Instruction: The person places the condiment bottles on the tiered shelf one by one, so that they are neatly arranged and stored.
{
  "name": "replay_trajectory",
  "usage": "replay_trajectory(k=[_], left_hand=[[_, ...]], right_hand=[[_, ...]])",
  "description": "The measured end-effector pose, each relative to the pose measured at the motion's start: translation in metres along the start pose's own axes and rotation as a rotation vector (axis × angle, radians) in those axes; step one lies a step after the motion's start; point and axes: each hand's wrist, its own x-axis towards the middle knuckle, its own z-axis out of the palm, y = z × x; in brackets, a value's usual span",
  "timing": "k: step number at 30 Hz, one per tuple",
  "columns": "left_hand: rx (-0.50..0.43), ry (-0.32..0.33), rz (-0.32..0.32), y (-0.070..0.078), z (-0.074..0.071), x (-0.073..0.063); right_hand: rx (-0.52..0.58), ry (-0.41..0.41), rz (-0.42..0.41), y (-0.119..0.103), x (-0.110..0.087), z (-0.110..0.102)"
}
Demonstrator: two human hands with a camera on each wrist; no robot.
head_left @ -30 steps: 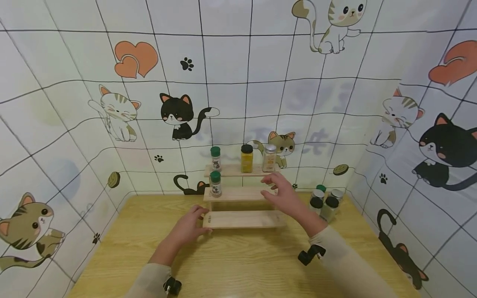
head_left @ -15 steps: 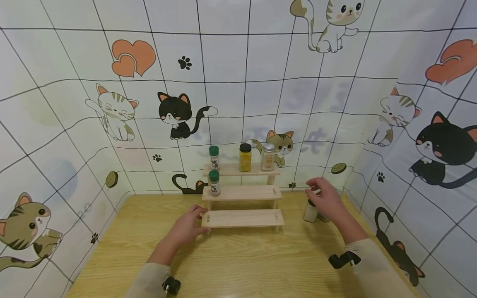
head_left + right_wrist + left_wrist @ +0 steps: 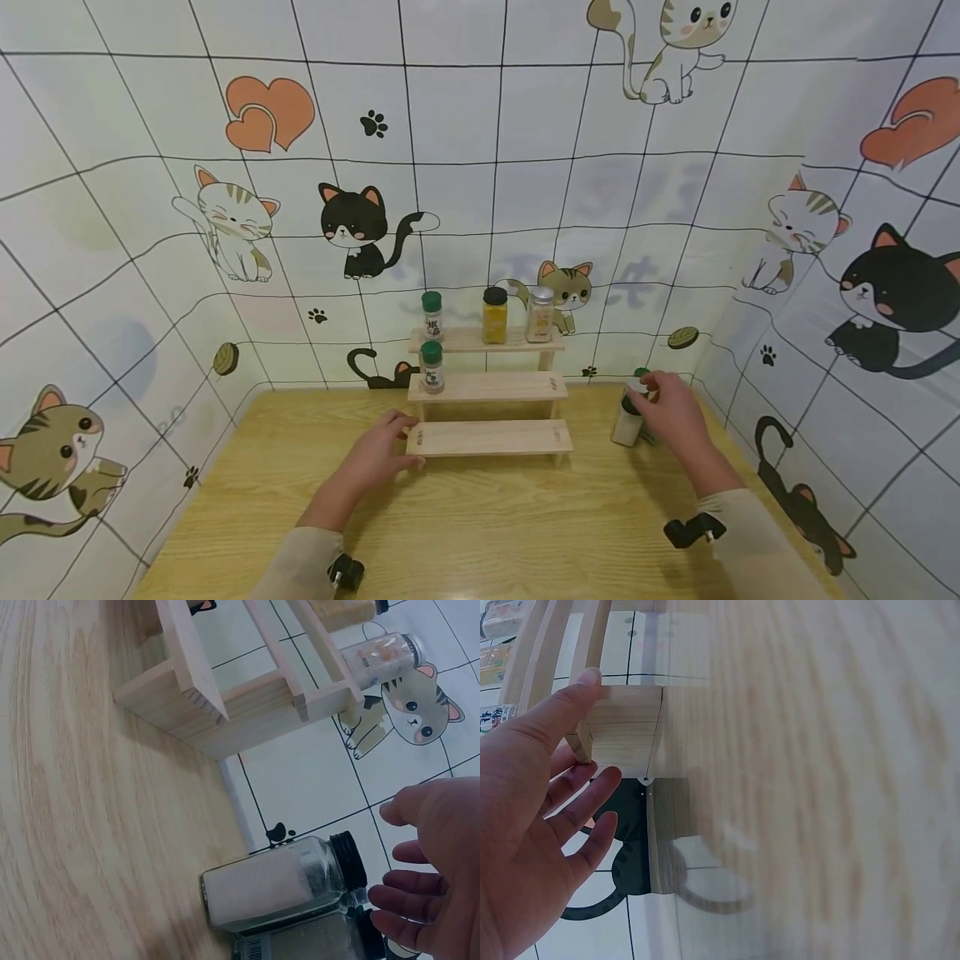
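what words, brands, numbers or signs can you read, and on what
No text reads clearly enough to quote.
Upper green-capped jar: dark label characters, too small.
Lower green-capped jar: likewise.
Wooden rack: tiny marks on board ends, unreadable.
Lower black-capped jar, right wrist view: barcode, blurred.

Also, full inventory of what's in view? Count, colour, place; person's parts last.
Three-tier rack: 1, pale wood, centre
Green-capped shakers: 2, clear, left ends of top and middle tiers
Yellow-filled jar: 1, black cap, top tier
Silver-capped jar: 1, clear, pale contents, top tier's right end
Black-capped jars: 2, clear, table, right of rack
Silvery cap, green cap: 1 each, same cluster; more may be hidden
Table: 1, yellowish wood-grain, below
Backdrop: white tile print with cartoon cats, back and sides
Wrist cameras: 2, black, one per wrist
Sleeves: 2, beige, lower edge
Left grip: 1, bare, holding rack's front left end
Right grip: 1, bare, at right-hand jar cluster
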Motion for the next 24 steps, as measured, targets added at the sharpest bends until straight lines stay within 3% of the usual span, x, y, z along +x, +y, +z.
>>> replay_trajectory(k=[9, 17, 24], left_hand=[[0.0, 0.002, 0.002, -0.001, 0.0, 0.001], [0.0, 0.005, 0.006, -0.001, 0.0, 0.0], [0.005, 0.002, 0.013, -0.002, 0.001, 0.0]], right_hand=[[-0.092, -0.049, 0.0, 0.008, -0.002, 0.014], [-0.173, 0.027, -0.041, 0.016, -0.006, 0.036], [-0.152, 0.044, -0.061, 0.013, -0.008, 0.034]])
